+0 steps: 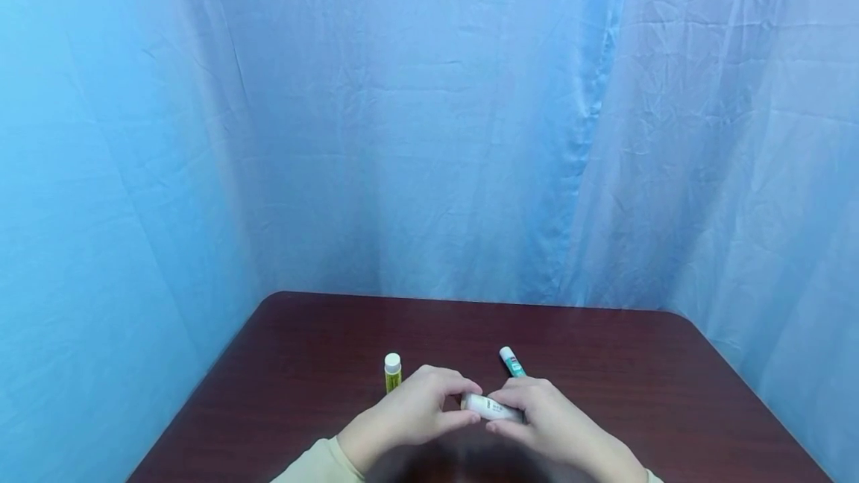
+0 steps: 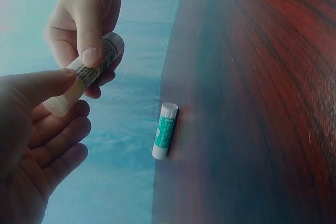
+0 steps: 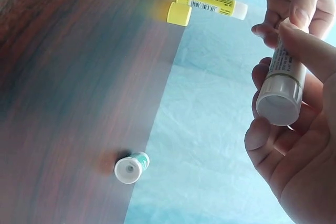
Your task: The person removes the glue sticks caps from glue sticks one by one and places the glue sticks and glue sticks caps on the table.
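Observation:
Both hands meet at a white glue stick (image 1: pixel 492 408) with dark print, held lengthwise between them above the table. My left hand (image 1: pixel 419 408) pinches its pale end between thumb and fingers; in the left wrist view that end (image 2: pixel 64 103) looks frosty. Round the other end, my right hand (image 1: pixel 546 420) curls its thumb and fingers. The right wrist view shows this end (image 3: pixel 279 106) as a hollow-looking white round. Partly behind the right hand in the head view is a green and white glue stick (image 1: pixel 513 361).
A yellow glue stick (image 1: pixel 393 374) with a white top stands beyond the left hand. Beside it the right wrist view shows a yellow cap (image 3: pixel 179 14). The dark red-brown table (image 1: pixel 322 334) has blue cloth (image 1: pixel 429 133) hanging behind it and at both sides.

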Demonstrator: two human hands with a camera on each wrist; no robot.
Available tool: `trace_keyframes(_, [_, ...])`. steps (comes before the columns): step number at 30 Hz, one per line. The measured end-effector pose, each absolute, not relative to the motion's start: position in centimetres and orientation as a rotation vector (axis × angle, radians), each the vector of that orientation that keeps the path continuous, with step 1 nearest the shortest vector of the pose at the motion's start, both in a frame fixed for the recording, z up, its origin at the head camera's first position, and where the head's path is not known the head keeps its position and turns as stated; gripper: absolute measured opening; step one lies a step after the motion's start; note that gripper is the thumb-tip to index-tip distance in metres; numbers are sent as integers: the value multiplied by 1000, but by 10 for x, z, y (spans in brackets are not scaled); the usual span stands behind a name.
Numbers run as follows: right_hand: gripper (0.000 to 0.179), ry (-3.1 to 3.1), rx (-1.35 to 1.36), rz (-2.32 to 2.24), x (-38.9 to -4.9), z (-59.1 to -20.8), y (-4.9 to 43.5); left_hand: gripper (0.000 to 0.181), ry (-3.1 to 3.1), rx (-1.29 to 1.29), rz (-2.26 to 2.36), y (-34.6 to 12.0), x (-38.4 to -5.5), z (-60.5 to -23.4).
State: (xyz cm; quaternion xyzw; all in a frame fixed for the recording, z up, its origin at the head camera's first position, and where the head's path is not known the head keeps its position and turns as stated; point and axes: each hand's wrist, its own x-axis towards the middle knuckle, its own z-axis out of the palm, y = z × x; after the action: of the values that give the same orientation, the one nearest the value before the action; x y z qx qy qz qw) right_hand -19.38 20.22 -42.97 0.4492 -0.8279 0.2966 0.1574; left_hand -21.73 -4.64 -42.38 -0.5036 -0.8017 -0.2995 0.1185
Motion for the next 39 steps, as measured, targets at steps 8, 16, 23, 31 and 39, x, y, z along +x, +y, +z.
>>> trace_keyframes(8, [13, -2358, 1349, 846, -194, -429, 201, 22, -2417, -1493, -699, -47, -216, -418])
trace_keyframes(16, [14, -2379, 1371, 793, -193, -430, 199, 12, -2362, -1571, -598, -49, -218, -413])
trace_keyframes(23, [16, -2319, 1423, 811, -194, -428, 198, 11, -2295, -1636, -609, -55, -217, -407])
trace_keyframes(31, [22, -2238, 1422, 748, -194, -427, 196, 11, -2307, -1670, -703, -59, -220, -403])
trace_keyframes(39, [21, -2197, 1394, 650, -194, -427, 194, 10, -2306, -1686, -736, -60, -222, -403])
